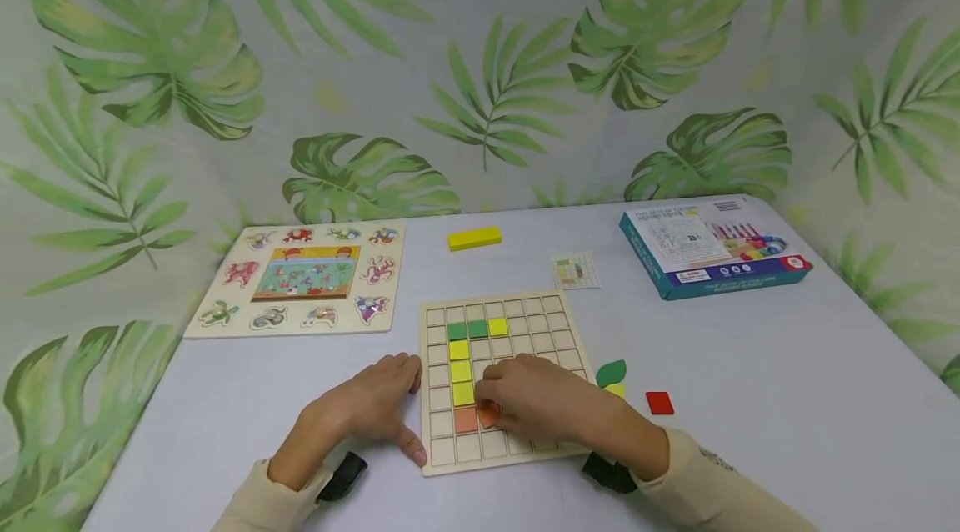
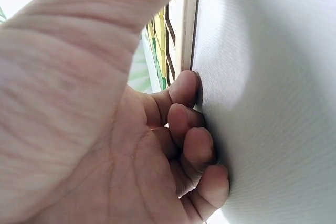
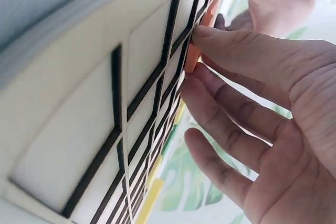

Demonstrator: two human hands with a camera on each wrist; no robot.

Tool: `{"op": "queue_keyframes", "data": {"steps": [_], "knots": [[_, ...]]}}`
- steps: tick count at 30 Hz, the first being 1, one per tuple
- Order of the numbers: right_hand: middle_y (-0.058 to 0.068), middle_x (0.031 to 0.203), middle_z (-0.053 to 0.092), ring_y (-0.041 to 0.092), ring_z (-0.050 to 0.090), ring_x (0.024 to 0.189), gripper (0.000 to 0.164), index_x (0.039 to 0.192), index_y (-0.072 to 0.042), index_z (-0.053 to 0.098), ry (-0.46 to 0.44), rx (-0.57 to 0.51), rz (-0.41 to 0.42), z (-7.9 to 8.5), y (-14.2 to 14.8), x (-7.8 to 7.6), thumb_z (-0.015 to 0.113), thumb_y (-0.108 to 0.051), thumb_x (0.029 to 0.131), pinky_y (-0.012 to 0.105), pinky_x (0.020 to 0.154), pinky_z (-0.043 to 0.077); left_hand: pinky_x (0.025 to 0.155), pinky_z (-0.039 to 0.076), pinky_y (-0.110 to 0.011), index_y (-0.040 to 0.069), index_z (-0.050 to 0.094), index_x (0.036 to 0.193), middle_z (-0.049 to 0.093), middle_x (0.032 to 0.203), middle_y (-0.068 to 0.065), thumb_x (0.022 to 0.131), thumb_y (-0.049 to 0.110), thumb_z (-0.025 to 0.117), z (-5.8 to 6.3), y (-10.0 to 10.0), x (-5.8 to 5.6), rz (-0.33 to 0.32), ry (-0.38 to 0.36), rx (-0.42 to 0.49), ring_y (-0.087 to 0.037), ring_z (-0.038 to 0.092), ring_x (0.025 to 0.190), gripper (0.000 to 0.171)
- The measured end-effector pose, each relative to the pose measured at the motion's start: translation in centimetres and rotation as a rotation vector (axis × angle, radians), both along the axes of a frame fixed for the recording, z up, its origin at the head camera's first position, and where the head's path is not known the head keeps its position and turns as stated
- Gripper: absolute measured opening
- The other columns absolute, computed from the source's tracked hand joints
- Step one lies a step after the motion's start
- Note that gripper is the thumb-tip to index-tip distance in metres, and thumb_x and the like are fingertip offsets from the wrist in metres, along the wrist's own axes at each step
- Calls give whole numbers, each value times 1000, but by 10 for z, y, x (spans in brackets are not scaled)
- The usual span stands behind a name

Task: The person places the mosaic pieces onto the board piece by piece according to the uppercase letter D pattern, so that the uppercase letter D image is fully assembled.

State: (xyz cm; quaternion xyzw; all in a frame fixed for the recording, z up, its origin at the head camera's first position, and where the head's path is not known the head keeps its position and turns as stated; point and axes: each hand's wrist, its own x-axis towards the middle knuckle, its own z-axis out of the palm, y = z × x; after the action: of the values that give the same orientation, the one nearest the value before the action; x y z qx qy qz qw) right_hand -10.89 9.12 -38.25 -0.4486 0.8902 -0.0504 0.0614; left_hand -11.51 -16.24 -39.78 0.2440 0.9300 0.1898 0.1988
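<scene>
Orange tile [image 3: 192,59] pinched, right-wrist view reveals.

Looks forward and down across the worktop [image 1: 750,399] from the head. Peers past the left hand [image 1: 367,403] from its wrist, very close, seemingly sideways. Skims the board [image 3: 73,129] closely from the right wrist, sharing it with the head view.

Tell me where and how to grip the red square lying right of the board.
Pinch the red square by two opposite edges, coming down from above. It lies flat on the table and looks thin, so the edges probably give the best hold. It lies apart from the board, which seems to leave all its sides free.
</scene>
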Motion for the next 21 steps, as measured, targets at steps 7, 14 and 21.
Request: {"op": "queue_keyframes", "data": {"steps": [7, 14, 21], "knots": [[-10, 90, 66, 4, 56, 79, 7, 95, -23, 78, -48, -2, 9, 5, 2, 3, 77, -23, 89, 24, 79, 51, 73, 34, -35, 13, 44, 94, 44, 88, -2, 52, 50, 96, 0, 0, -2, 9, -12, 1, -19, 39, 85, 77], [-5, 94, 63, 8, 53, 82, 9, 93, -24, 81, -4, 29, -18, 9, 4, 9, 73, -26, 93, 23, 72, 48, 73, 34, -36, 13, 43, 94, 44, 89, -3, 52, 50, 96, 0, 0, -3, 1, 2, -6, -20, 39, 85, 78], [-2, 106, 60, 13, 51, 93, 14, 104, -22, 79, -21, 64, -34, 12, 6, 19, 69, -20, 95, 25, 77, 49, 72, 33, -35, 13, 43, 94, 44, 89, -2, 52, 50, 96, 0, 1, -2, 10, -11, -3, -20, 39, 84, 77]]}}
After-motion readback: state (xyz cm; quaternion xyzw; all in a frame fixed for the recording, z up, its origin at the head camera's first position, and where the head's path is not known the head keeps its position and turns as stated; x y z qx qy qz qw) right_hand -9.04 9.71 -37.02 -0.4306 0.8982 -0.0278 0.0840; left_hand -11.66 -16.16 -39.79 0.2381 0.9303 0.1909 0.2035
